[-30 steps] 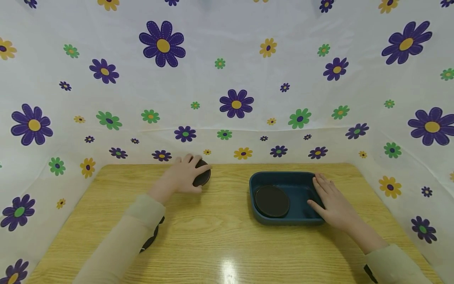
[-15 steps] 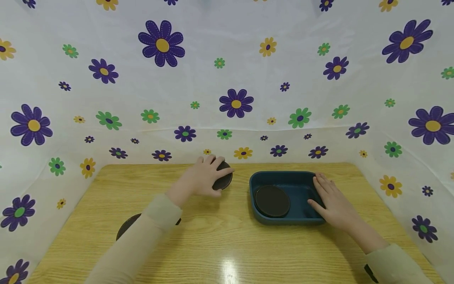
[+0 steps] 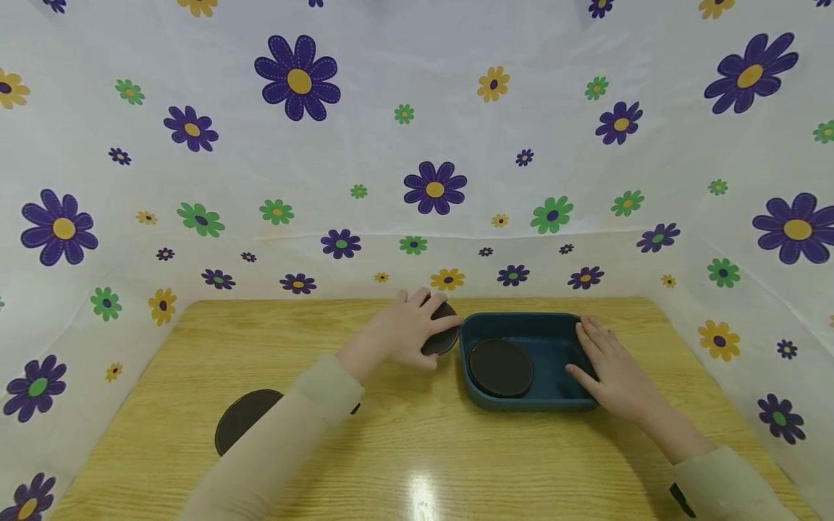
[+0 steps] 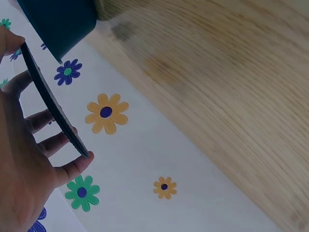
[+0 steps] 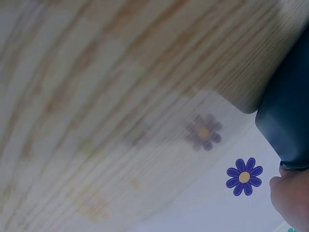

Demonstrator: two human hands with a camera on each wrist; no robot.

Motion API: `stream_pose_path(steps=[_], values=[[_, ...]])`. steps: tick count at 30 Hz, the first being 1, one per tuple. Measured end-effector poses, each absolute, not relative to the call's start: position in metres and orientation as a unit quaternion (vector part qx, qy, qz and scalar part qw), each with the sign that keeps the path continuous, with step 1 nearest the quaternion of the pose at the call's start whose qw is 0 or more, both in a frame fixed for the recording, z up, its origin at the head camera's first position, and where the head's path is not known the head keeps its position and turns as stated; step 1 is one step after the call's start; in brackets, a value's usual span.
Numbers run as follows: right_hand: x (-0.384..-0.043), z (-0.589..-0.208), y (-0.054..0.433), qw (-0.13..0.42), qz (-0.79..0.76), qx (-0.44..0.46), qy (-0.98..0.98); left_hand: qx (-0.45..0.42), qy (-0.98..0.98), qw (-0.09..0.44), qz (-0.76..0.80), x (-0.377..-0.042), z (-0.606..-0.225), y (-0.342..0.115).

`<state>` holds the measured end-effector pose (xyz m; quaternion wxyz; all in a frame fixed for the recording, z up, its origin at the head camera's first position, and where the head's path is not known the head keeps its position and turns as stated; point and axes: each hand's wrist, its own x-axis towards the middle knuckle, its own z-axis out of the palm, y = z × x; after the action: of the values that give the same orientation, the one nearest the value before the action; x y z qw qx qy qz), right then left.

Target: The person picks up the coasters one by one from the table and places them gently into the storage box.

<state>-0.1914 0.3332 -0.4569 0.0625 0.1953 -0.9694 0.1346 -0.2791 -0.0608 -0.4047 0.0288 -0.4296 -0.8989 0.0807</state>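
My left hand (image 3: pixel 404 333) holds a thin black round coaster (image 3: pixel 446 341) by its edge, just left of the blue box. In the left wrist view, the fingers spread along the tilted coaster (image 4: pixel 55 104), which is seen nearly edge-on. My right hand (image 3: pixel 609 376) rests on the right rim of the dark blue rectangular box (image 3: pixel 531 406), fingers straight toward the far corner and thumb over the inside. Only a little of that hand (image 5: pixel 292 195) shows in the right wrist view, at the box's rim. Inside the box, another black coaster (image 3: pixel 500 368) lies at the left end.
A further black round coaster (image 3: pixel 244 416) lies on the wooden table (image 3: pixel 384 449) at the left, partly covered by my left sleeve. Flower-printed white cloth (image 3: pixel 365 145) rises behind the table and along both sides.
My left hand has moved right with its coaster, up to the box's left side. The coaster on the table has come out more from under the sleeve. My right hand stays put.
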Motion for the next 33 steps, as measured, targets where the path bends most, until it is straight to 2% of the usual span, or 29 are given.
stream_pose_path(steps=[33], values=[[-0.192, -0.456, 0.331, 0.065, 0.134, 0.195, -0.970, -0.478, -0.874, 0.023, 0.088, -0.258, -0.412, 0.021]])
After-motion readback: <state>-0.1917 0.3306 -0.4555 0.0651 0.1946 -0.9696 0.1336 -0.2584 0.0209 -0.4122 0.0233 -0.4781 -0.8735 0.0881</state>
